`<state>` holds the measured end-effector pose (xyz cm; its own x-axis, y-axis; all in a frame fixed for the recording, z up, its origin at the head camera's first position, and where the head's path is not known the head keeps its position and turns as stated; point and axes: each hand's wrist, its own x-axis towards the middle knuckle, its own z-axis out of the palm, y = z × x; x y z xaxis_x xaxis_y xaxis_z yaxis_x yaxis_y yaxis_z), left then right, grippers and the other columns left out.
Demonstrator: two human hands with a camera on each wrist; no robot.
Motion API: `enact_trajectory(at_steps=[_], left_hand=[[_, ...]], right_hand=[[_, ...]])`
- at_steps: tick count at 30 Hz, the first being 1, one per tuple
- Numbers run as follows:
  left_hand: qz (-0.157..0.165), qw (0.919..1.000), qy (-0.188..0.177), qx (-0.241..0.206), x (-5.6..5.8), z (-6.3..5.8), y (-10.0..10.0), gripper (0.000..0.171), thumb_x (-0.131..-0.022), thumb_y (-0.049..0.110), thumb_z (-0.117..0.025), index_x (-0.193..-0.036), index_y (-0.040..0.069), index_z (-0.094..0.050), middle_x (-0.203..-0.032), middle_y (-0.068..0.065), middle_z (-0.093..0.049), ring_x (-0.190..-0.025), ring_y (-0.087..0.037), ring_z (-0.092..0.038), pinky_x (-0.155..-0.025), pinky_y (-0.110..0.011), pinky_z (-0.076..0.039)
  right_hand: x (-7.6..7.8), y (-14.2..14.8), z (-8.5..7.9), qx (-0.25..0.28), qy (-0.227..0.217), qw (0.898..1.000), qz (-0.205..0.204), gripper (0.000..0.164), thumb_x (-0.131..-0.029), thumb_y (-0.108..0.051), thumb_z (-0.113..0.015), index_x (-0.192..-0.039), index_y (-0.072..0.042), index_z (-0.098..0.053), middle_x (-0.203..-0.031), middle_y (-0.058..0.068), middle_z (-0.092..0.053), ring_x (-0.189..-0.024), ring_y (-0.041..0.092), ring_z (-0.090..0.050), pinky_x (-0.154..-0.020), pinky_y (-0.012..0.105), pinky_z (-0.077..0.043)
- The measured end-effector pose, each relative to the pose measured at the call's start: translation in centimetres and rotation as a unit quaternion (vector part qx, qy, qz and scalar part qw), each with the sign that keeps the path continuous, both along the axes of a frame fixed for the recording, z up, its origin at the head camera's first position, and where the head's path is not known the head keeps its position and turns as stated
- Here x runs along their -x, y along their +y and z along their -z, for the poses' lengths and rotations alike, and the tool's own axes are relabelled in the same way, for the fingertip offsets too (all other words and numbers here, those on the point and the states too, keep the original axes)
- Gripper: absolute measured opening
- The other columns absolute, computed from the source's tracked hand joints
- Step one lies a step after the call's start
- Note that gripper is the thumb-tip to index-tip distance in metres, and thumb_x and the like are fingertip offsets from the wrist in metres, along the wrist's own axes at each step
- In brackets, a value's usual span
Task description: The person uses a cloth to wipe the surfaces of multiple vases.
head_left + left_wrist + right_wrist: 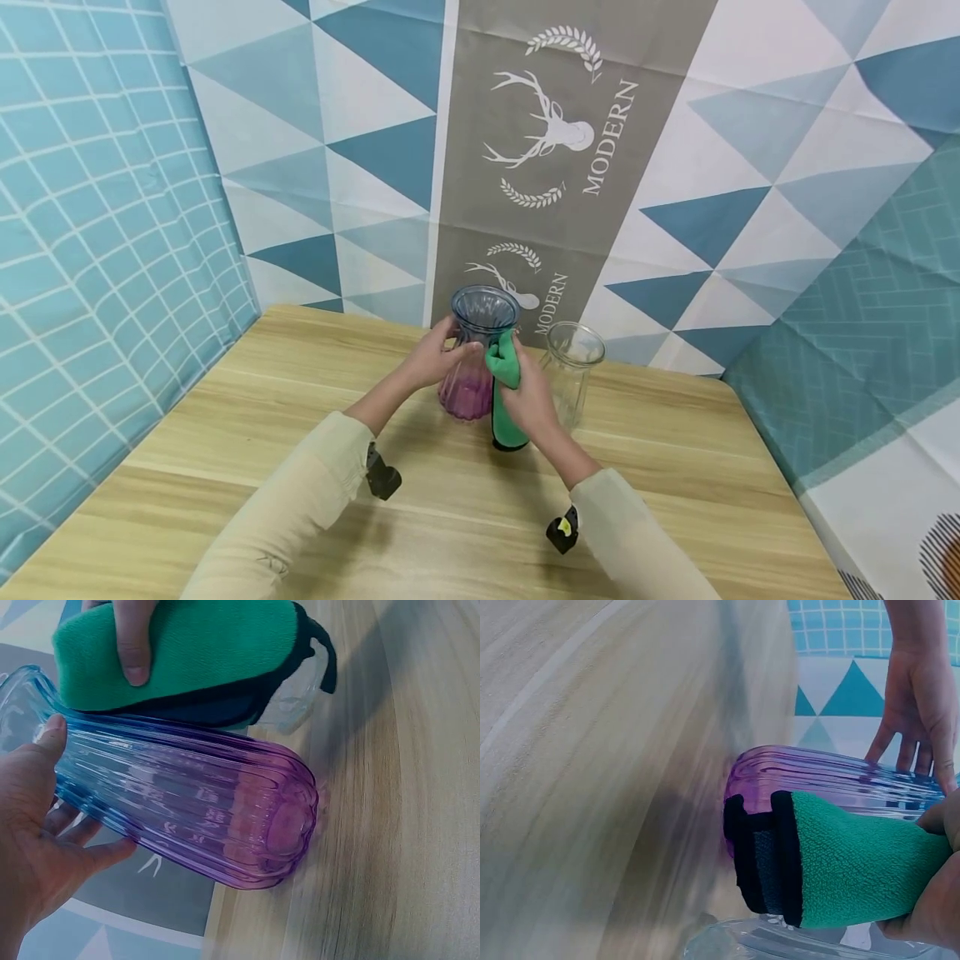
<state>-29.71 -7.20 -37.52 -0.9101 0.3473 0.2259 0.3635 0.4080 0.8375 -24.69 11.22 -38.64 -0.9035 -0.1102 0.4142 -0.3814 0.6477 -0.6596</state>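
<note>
A ribbed glass vase (467, 385), blue at the flared top and purple-pink toward the base, stands near the back of the table. My left hand (442, 357) holds its upper part from the left, thumb across the front and fingers round the side, as the left wrist view shows on the vase (187, 795). In my right hand (531, 392) is a green cleaning cloth (862, 862) with dark edging and a dark backing. The cloth hangs down against the right side of the vase, its top bunched at the rim.
A clear glass vase (576, 367) stands just right of my right hand, close behind it. Behind the wooden table (435, 517) rises a patterned fabric backdrop (382, 167), with a blue grid sheet (97, 233) along the left.
</note>
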Motion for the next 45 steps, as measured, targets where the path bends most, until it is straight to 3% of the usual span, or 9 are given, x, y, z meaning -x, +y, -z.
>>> enact_trajectory(at_steps=[6, 11, 19, 25, 30, 37, 45], left_hand=[[0.006, 1.0, 0.002, -0.007, 0.0, 0.0, 0.0, 0.066, -0.092, 0.037, -0.057, -0.146, 0.012, -0.028, -0.143, -0.017, -0.04, -0.132, -0.036, -0.04, -0.105, -0.052, -0.038], [0.007, 0.9999, 0.005, -0.01, 0.1, 0.0, 0.0, 0.062, -0.092, 0.034, -0.057, -0.143, 0.009, -0.031, -0.138, -0.018, -0.044, -0.129, -0.034, -0.043, -0.103, -0.051, -0.041], [0.008, 0.9999, 0.015, -0.005, 0.2, -0.1, 0.0, 0.061, -0.093, 0.032, -0.057, -0.142, 0.007, -0.032, -0.136, -0.019, -0.046, -0.128, -0.034, -0.044, -0.105, -0.052, -0.039], [0.006, 0.9999, 0.014, 0.001, 0.3, -0.2, 0.1, 0.063, -0.093, 0.033, -0.057, -0.143, 0.008, -0.03, -0.138, -0.019, -0.044, -0.129, -0.036, -0.042, -0.106, -0.053, -0.037], [0.004, 1.0, 0.004, 0.001, 0.2, -0.2, 0.0, 0.062, -0.093, 0.032, -0.057, -0.144, 0.008, -0.03, -0.139, -0.019, -0.043, -0.131, -0.037, -0.04, -0.105, -0.053, -0.038], [-0.002, 1.0, 0.002, 0.007, 0.4, 0.1, 0.0, 0.067, -0.092, 0.037, -0.057, -0.146, 0.01, -0.027, -0.142, -0.019, -0.041, -0.131, -0.036, -0.04, -0.105, -0.051, -0.039], [0.002, 1.0, 0.001, 0.005, 0.2, 0.0, 0.0, 0.066, -0.092, 0.036, -0.057, -0.145, 0.011, -0.028, -0.141, -0.019, -0.041, -0.131, -0.037, -0.04, -0.104, -0.052, -0.039]], right_hand=[[-0.1, 0.0, 0.8, -0.022, -0.01, 1.0, 0.003, 0.072, -0.078, 0.004, -0.062, -0.144, -0.004, -0.034, -0.13, 0.02, -0.055, -0.116, 0.036, -0.054, -0.095, 0.049, -0.047], [-0.2, 0.1, 1.9, -0.03, -0.045, 0.999, 0.0, 0.078, -0.073, 0.009, -0.062, -0.144, 0.0, -0.031, -0.13, 0.024, -0.054, -0.11, 0.036, -0.056, -0.09, 0.048, -0.049], [-0.2, 0.6, 2.8, -0.049, -0.083, 0.995, -0.009, 0.074, -0.075, 0.006, -0.062, -0.143, 0.004, -0.032, -0.126, 0.026, -0.055, -0.109, 0.037, -0.057, -0.088, 0.048, -0.05], [-0.2, 1.1, 2.7, -0.023, -0.095, 0.995, -0.009, 0.064, -0.079, 0.003, -0.063, -0.139, 0.002, -0.04, -0.119, 0.023, -0.06, -0.105, 0.034, -0.059, -0.085, 0.046, -0.051], [-0.4, 1.3, 1.8, 0.024, -0.065, 0.998, -0.007, 0.057, -0.082, -0.001, -0.062, -0.136, -0.004, -0.046, -0.124, 0.018, -0.06, -0.111, 0.033, -0.057, -0.09, 0.047, -0.05], [-0.3, 0.9, 0.6, 0.065, 0.004, 0.998, -0.016, 0.067, -0.083, -0.003, -0.062, -0.144, -0.017, -0.038, -0.14, 0.01, -0.049, -0.126, 0.029, -0.048, -0.104, 0.047, -0.041], [-0.2, 0.2, 0.6, 0.056, 0.006, 0.998, -0.004, 0.067, -0.085, -0.007, -0.064, -0.145, -0.012, -0.035, -0.139, 0.013, -0.049, -0.125, 0.03, -0.049, -0.102, 0.048, -0.043]])
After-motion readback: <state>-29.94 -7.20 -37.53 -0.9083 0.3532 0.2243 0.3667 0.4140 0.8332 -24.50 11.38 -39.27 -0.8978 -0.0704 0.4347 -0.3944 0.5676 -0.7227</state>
